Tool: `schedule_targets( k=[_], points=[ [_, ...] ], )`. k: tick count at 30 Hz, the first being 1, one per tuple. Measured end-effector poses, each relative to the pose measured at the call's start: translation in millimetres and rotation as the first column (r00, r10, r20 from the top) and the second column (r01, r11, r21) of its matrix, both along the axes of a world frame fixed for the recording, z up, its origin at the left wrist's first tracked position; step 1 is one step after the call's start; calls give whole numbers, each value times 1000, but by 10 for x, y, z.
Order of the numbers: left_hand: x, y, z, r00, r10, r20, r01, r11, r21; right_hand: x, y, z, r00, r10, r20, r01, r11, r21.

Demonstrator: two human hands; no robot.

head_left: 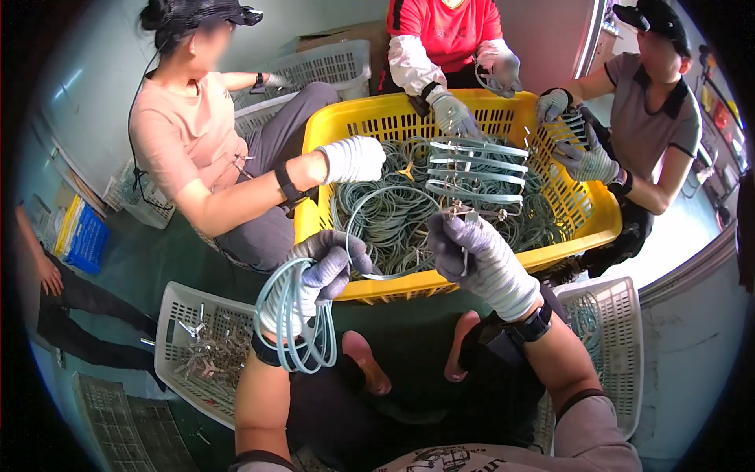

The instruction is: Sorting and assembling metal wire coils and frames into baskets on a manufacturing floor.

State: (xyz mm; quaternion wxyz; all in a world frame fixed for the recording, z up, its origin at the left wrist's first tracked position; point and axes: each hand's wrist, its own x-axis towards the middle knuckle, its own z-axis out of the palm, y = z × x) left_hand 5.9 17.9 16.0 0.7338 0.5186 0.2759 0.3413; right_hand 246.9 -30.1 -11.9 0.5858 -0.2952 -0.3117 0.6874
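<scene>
From the head camera we see our right hand (480, 263) gloved in grey, its fingers (450, 236) pinching the lower stem of a metal rack (476, 177) whose pale bars lie one above another, running left to right across the view. The rack stands upright over the yellow basket (409, 118), just above our fist. Our left hand (322, 271) sits lower and to the left, fingers curled shut around a bundle of pale green rings (295, 326) that hangs down over the wrist. One loose ring (385, 232) arcs between the two hands; it seems to touch the left fingertips, though the glove hides the contact. The rack lies up and right of the left hand, so the right hand is plainly nearer to it. More rings fill the basket beyond.
</scene>
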Motion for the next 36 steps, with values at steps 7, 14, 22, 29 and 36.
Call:
schedule_targets(
  k=[7, 14, 22, 29, 36],
  points=[
    [-155, 80, 41, 866, 490, 97, -499, 857, 127, -42, -57, -52, 860, -136, 492, -17, 956, 294],
    [-217, 147, -78, 875, 482, -42, -427, 810, 402, -54, -20, -109, 523, -245, 817, -135, 922, 363],
    [-158, 165, -143, 890, 454, -44, -318, 688, 652, -57, -23, -71, 636, -282, 718, -35, 919, 392],
    [-173, 196, -142, 889, 435, -144, -208, 663, 719, -77, -46, 58, 807, -209, 553, 53, 957, 284],
    [-112, 140, -160, 920, 369, -132, -155, 651, 743, -8, -14, -19, 779, -237, 580, 90, 959, 270]
  ],
)
